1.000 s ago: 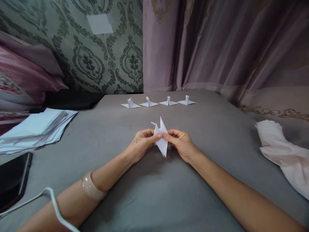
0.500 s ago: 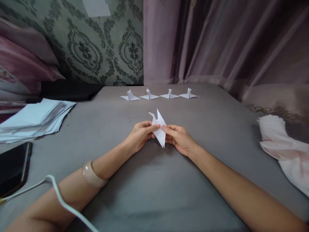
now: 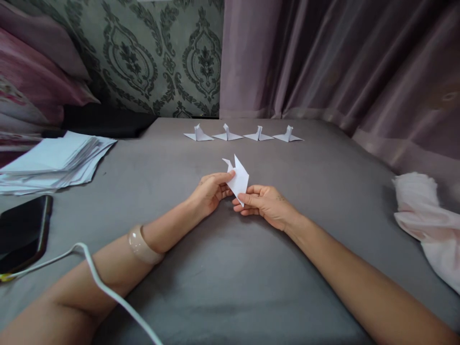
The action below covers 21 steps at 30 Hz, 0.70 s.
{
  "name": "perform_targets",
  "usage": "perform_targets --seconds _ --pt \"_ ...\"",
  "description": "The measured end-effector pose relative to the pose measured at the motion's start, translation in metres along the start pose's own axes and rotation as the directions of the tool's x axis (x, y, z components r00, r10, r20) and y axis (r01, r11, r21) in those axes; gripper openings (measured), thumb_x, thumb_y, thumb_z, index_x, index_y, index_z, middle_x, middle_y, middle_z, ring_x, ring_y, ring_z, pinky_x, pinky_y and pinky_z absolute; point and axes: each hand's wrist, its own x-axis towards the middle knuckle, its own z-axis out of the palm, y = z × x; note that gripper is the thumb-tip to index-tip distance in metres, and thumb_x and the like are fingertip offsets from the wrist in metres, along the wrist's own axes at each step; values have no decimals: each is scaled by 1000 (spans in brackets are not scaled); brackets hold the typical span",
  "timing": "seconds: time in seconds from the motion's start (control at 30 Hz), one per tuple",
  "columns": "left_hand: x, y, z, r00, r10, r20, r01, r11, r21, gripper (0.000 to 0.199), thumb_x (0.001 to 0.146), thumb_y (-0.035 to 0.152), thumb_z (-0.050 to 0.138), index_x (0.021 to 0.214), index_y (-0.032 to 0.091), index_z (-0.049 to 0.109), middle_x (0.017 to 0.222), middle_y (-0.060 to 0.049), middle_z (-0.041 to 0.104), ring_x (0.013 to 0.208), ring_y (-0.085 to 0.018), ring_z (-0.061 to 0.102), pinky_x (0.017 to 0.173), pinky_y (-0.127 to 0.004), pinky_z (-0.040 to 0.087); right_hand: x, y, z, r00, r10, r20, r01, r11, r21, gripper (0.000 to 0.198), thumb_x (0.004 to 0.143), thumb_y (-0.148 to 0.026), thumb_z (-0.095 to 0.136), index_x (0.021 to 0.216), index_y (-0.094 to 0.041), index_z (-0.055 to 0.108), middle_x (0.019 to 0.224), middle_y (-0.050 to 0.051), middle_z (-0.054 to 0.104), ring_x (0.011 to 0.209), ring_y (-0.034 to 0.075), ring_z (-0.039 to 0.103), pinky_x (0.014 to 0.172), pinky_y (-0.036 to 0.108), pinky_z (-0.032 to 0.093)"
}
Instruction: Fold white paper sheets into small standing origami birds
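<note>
A white folded paper crane [image 3: 240, 179] is held above the grey cloth surface in the middle of the head view. Its thin bent tip points up and left, and a broader point rises beside it. My left hand [image 3: 213, 188] pinches the crane's left side between thumb and fingers. With thumb and fingers, my right hand [image 3: 264, 203] grips the lower point of the paper. Beyond my hands several finished-looking paper cranes [image 3: 227, 133] stand in a row with their wings spread flat.
To the left lie a stack of white paper sheets [image 3: 50, 163] and a dark phone [image 3: 25, 232]. A white cable [image 3: 104, 285] crosses over my left forearm. A pale cloth [image 3: 427, 215] lies at the right. Behind are a patterned wall [image 3: 143, 57] and mauve curtains [image 3: 305, 62].
My right hand has slid from the crane's right side down to its lower point. My left hand still pinches the left side. The view has shifted slightly.
</note>
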Motion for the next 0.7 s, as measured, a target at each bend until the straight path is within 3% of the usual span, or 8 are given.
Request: perform_targets --seconds 0.3,0.5,0.7 --pt "0 0 0 992 37 117 -36 999 -7 22 68 24 82 75 9 66 77 -7 71 69 -14 66 70 -26 53 -1 1 3 998 1 -56 -1 1000 -1 18 76 -23 76 86 -12 66 80 7 75 71 14 73 64 19 60" --pt "-1 -1 1 996 88 -5 -88 995 -37 26 63 22 84 68 11 61 71 -4 68 64 -13 65 66 -26 51 0 3 1 1000 -5 -5 5 1000 1 25 71 -20 80 91 -14 68 89 8 76 81 15 73 75 22 59" --pt "-1 -1 2 996 85 -31 -87 994 -62 26 61 21 85 69 11 62 72 -5 68 65 -13 64 67 -26 50 0 2 0 1000 22 4 -22 1000 -9 25 69 -19 81 90 -14 67 90 7 76 82 15 73 76 23 60"
